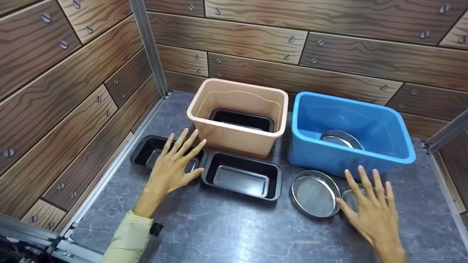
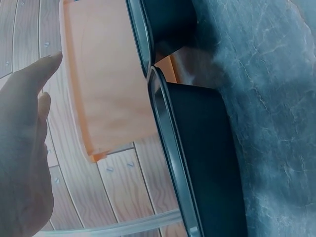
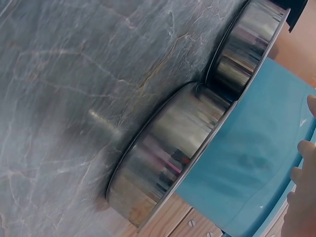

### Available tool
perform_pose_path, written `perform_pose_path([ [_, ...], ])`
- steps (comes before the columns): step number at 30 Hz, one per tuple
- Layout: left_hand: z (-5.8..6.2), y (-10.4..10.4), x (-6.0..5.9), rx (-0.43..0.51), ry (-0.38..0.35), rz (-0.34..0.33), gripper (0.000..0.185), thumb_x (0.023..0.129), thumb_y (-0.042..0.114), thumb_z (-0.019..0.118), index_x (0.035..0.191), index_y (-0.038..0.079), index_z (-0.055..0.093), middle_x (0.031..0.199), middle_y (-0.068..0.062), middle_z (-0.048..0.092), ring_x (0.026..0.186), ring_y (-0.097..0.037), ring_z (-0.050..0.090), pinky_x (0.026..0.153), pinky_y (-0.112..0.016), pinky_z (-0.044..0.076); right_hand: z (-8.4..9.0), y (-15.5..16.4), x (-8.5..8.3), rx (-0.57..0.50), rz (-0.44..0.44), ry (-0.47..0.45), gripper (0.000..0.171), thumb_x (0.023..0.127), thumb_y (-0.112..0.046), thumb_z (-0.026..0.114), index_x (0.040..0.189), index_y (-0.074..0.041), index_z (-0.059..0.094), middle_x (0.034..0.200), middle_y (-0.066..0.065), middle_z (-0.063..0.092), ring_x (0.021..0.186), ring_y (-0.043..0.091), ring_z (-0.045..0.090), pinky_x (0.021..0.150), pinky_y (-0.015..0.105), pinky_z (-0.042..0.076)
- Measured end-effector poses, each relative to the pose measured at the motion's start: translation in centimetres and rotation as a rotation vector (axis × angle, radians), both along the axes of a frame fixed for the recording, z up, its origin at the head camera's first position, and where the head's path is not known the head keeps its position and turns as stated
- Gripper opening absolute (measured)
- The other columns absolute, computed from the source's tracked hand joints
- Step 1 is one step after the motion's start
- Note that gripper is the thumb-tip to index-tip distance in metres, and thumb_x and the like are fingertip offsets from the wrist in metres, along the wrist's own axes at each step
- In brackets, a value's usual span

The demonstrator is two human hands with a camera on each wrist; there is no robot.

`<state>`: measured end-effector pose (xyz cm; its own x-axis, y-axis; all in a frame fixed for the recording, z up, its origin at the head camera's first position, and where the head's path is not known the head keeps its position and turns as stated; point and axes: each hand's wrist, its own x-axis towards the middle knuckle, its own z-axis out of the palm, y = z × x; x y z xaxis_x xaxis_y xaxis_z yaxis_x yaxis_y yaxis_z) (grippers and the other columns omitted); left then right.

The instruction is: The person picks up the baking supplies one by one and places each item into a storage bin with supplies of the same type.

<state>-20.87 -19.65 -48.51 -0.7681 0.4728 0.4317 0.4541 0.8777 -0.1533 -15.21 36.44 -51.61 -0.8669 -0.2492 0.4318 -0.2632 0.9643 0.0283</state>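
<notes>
My left hand [image 1: 170, 170] is spread flat over the left black loaf pan [image 1: 142, 155], covering part of it, and holds nothing. In the left wrist view that hand [image 2: 22, 148] appears beside the pan [image 2: 207, 158], with a gap between them. A second loaf pan [image 1: 239, 177] lies to the right of its thumb. My right hand [image 1: 378, 215] hovers with fingers spread over a round metal sieve [image 1: 350, 200], mostly hiding it. Another round sieve [image 1: 314, 193] sits just left of its thumb. The right wrist view shows both sieves' shiny sides, with fingertips [image 3: 306, 148] at the edge.
Behind the pans stands a peach bin [image 1: 234, 140] with a black loaf pan [image 1: 241, 118] inside. A blue bin [image 1: 347, 159] to its right contains a round sieve [image 1: 342, 138]. Wood-patterned walls [image 1: 234, 33] and a metal frame bound the grey marbled table [image 1: 226, 233].
</notes>
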Motion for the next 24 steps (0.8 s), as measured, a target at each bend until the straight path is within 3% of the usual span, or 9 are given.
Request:
perform_pose_path([
  [7, -0.4, -0.5, 0.4, 0.021, -0.007, 0.008, 0.079, 0.089, 0.068, 0.047, 0.155, 0.029, 0.026, 0.164, -0.002, 0.012, 0.149, -0.030, 0.014, 0.119, -0.054, 0.008, -0.4, -0.4, -0.4, -0.018, 0.013, 0.003, 0.083, 0.085, -0.066, 0.053, 0.155, -0.031, 0.025, 0.162, 0.005, 0.017, 0.150, 0.027, 0.000, 0.119, 0.050, -0.003],
  [11, -0.4, -0.9, 0.6, 0.050, -0.025, 0.021, 0.079, 0.089, 0.067, 0.048, 0.155, 0.030, 0.025, 0.164, -0.001, 0.011, 0.150, -0.027, 0.009, 0.119, -0.054, 0.007, -0.7, -0.7, -0.5, -0.042, 0.030, 0.023, 0.082, 0.084, -0.068, 0.050, 0.154, -0.030, 0.029, 0.162, 0.005, 0.020, 0.150, 0.028, 0.003, 0.119, 0.051, -0.001],
  [14, -0.5, -1.3, 0.8, 0.060, -0.047, 0.031, 0.079, 0.090, 0.068, 0.046, 0.155, 0.030, 0.024, 0.164, 0.000, 0.010, 0.150, -0.026, 0.006, 0.119, -0.053, 0.005, -0.8, -0.8, -0.5, -0.059, 0.033, 0.018, 0.082, 0.084, -0.066, 0.054, 0.154, -0.031, 0.029, 0.162, 0.005, 0.021, 0.150, 0.028, 0.003, 0.119, 0.050, -0.001],
  [19, -0.7, -2.2, 0.9, 0.056, -0.036, 0.057, 0.079, 0.090, 0.069, 0.043, 0.155, 0.028, 0.025, 0.163, -0.002, 0.013, 0.148, -0.031, 0.014, 0.119, -0.054, 0.007, -0.6, -1.1, -0.5, -0.076, 0.036, -0.009, 0.083, 0.084, -0.060, 0.061, 0.154, -0.031, 0.028, 0.162, 0.005, 0.019, 0.149, 0.031, 0.006, 0.120, 0.048, -0.002],
  [24, -0.5, -3.3, 1.1, 0.109, -0.067, 0.092, 0.078, 0.091, 0.067, 0.045, 0.155, 0.028, 0.024, 0.163, -0.003, 0.013, 0.148, -0.031, 0.015, 0.119, -0.053, 0.004, -0.3, -1.6, -0.5, -0.110, 0.041, -0.048, 0.084, 0.085, -0.056, 0.063, 0.155, -0.030, 0.025, 0.163, 0.004, 0.016, 0.149, 0.032, 0.007, 0.120, 0.045, -0.004],
])
